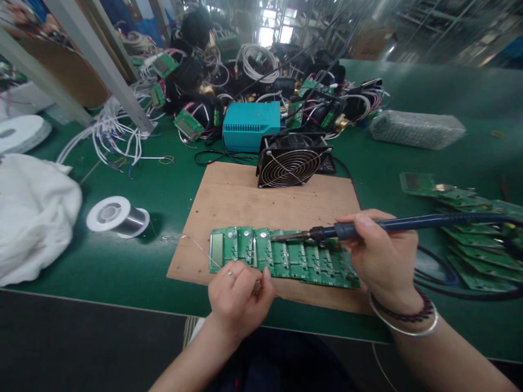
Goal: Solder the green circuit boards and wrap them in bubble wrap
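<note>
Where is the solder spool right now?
In the head view, the spool sits at left on the green table, between the white cloth and the brown board.

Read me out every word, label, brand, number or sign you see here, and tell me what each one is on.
There is no text I can read in this picture.
Circuit boards: small pale marks, too small and blurred to read.
Soldering iron: nothing legible.
Fan: nothing legible.
Teal box: nothing legible.
Wire spool: nothing legible.
</note>
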{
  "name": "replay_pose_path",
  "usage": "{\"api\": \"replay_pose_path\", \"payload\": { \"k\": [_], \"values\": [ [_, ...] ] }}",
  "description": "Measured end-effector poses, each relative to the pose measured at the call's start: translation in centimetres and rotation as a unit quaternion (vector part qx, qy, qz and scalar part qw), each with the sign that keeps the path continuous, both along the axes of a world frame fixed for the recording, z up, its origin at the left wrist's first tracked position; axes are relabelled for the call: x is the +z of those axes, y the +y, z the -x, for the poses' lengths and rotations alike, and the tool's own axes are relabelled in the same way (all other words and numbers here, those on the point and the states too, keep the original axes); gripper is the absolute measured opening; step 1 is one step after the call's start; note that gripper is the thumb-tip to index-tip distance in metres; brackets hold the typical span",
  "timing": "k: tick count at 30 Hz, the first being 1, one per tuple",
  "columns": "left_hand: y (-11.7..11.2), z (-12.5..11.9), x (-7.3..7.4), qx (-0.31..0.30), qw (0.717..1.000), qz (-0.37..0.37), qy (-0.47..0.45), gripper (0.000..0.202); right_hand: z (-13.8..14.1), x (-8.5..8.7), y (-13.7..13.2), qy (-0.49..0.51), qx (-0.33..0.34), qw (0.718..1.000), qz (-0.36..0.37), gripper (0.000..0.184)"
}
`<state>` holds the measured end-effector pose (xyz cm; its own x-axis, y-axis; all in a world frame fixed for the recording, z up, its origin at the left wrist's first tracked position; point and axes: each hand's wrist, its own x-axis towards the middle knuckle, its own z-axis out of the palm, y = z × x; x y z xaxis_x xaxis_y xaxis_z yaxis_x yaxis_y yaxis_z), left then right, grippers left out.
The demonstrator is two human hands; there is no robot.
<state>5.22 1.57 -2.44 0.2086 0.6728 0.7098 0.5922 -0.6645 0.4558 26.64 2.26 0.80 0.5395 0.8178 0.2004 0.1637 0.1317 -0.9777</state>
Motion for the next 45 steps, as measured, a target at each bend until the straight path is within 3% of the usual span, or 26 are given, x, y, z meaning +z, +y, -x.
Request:
{"api": "replay_pose_path", "payload": {
  "k": [5,23,32,45],
  "values": [
    [-0.19,-0.02,0.07,-0.002,1.0,-0.006,-0.014,0.027,0.17,0.49,0.12,0.025,-0.022,0.999,-0.016,0.018],
    [0.3,-0.19,0.11,0.001,1.0,0.005,0.023,0.026,0.14,-0.06,0.12,0.024,0.022,0.999,-0.008,0.014],
    [-0.12,-0.01,0.21,-0.006,1.0,-0.007,-0.005,0.026,0.14,0.11,0.19,0.056,-0.014,0.998,-0.005,0.017],
    [0.32,-0.24,0.3,0.01,0.999,-0.001,0.041,0.026,0.47,0.5,0.35,0.044,0.001,0.999,0.013,0.016]
  ]
}}
